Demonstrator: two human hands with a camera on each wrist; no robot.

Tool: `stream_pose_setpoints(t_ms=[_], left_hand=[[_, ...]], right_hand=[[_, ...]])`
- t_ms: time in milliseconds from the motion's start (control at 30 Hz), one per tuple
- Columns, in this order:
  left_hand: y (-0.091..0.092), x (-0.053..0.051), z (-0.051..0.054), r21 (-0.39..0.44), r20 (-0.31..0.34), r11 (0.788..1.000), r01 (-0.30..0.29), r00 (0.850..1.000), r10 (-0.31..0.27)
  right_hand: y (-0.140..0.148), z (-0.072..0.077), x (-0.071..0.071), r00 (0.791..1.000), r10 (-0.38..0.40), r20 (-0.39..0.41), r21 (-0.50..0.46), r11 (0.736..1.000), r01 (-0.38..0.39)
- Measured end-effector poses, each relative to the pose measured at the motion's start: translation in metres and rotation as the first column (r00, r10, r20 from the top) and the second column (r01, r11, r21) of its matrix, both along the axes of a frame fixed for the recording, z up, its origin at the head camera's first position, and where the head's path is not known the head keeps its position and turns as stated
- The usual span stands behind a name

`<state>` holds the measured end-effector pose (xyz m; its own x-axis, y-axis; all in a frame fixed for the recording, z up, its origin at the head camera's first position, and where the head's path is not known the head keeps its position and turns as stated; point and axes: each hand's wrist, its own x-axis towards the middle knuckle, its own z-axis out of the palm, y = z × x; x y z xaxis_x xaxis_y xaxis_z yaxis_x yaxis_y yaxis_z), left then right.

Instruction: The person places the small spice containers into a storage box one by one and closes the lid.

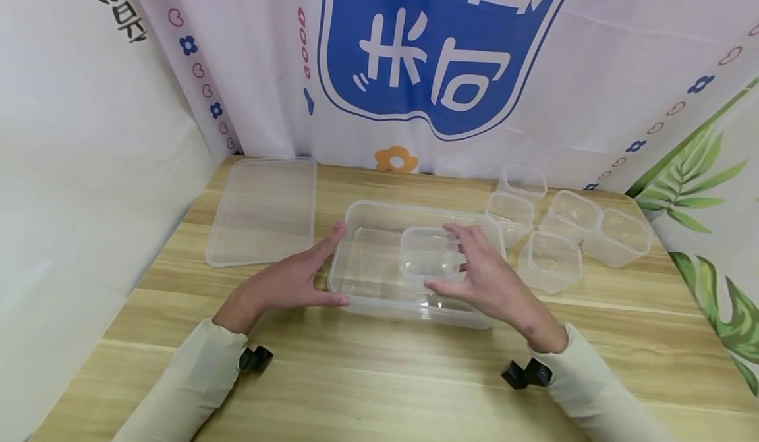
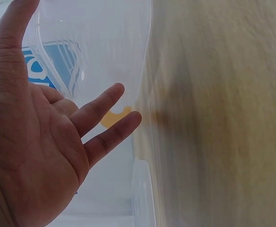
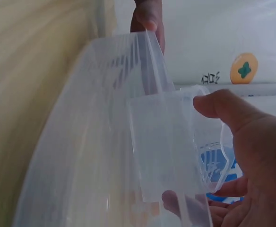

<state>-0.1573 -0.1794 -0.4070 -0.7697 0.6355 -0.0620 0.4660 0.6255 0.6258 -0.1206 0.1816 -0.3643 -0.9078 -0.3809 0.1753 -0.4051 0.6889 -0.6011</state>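
A large clear rectangular container (image 1: 388,310) sits on the table. At its left end, my left hand (image 1: 279,290) has fingers and thumb spread, touching the corners; its fingers look fairly straight in the left wrist view. With thumb and fingers, my right hand (image 1: 486,274) grips a small clear square container (image 1: 429,254) by its upper part. This small container is upright with its mouth up, over the right half of the large one. In the right wrist view, its lower part (image 3: 161,146) lies below the large container's rim. Whether it touches the floor inside, I cannot tell.
Several more small clear containers, such as one at the front (image 1: 551,264), stand to the right of the large one. A flat clear lid (image 1: 263,211) lies on the wooden table (image 1: 356,383) at the left. A printed cloth (image 1: 267,86) hangs behind.
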Motion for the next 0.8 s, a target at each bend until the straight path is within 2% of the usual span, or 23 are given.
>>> stream_pose_setpoints(t_ms=[167, 367, 567, 800], left_hand=[[0.000, -0.001, 0.000, -0.004, -0.013, 1.000, 0.004, 1.000, -0.004], [-0.001, -0.002, 0.001, -0.003, -0.008, 1.000, -0.001, 1.000, 0.001], [-0.001, -0.002, 0.001, 0.011, -0.002, 1.000, 0.002, 1.000, -0.002], [0.000, -0.001, 0.000, 0.022, -0.002, 1.000, 0.004, 1.000, -0.004]], right_hand=[[-0.018, -0.005, 0.001, 0.999, -0.013, 0.053, -0.028, 0.999, 0.014], [-0.036, -0.012, 0.002, 0.995, 0.030, 0.098, -0.064, 0.998, -0.023], [-0.050, -0.021, 0.001, 0.992, 0.043, 0.121, -0.035, 0.999, -0.039], [-0.064, -0.024, -0.001, 0.990, 0.035, 0.140, -0.027, 0.999, -0.032]])
